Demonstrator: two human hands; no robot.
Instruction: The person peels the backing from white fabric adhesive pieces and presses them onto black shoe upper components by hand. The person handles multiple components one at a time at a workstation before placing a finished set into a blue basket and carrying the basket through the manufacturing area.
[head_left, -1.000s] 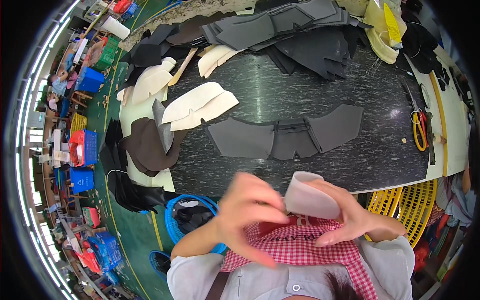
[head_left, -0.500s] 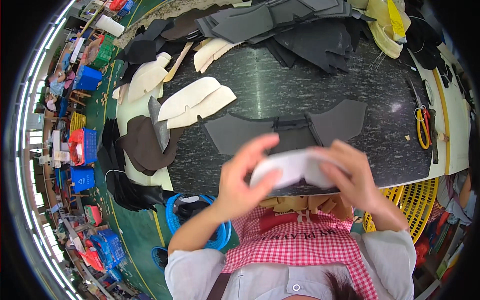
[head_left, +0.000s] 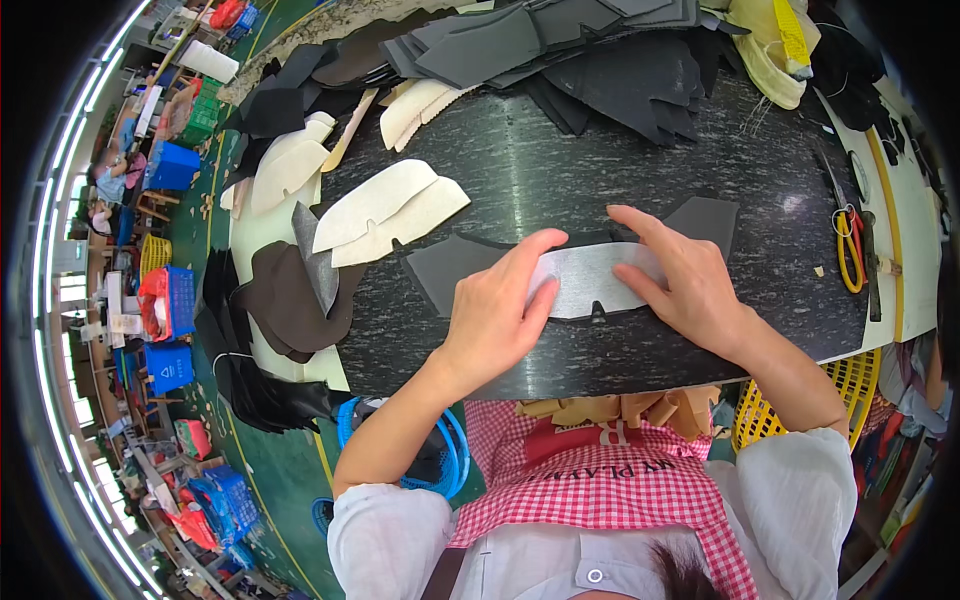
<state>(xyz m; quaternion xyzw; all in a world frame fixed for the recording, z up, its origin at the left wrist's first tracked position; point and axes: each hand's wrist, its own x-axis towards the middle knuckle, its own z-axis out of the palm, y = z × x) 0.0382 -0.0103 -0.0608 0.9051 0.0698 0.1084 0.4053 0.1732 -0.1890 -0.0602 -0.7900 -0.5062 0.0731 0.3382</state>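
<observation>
The left hand (head_left: pixel 495 310) holds one end of a pale strip (head_left: pixel 590 275), with its thumb and pointing finger spread apart. The right hand (head_left: pixel 695 280) holds the other end, its thumb on the strip and one finger poking up past the top edge. The strip is over the middle of a dark gray piece (head_left: pixel 440 270), and I cannot tell if they touch all the way along. The strip could sit crooked if one hand pulls more than the other. It could also wrinkle if the ends get pushed together, or the gray piece could slide if a hand bumps it. The table (head_left: pixel 750 150) is black with white specks. From the strip, gray pieces (head_left: pixel 480 45) are piled near twelve o'clock, scissors (head_left: pixel 849 245) lie at three, a yellow basket (head_left: pixel 862 385) is at four, a blue basket (head_left: pixel 455 450) at seven, brown pieces (head_left: pixel 290 300) at nine and cream pieces (head_left: pixel 390 210) near ten. Past nine o'clock, the room has a green floor (head_left: pixel 270 460) and blue bins (head_left: pixel 167 368).
</observation>
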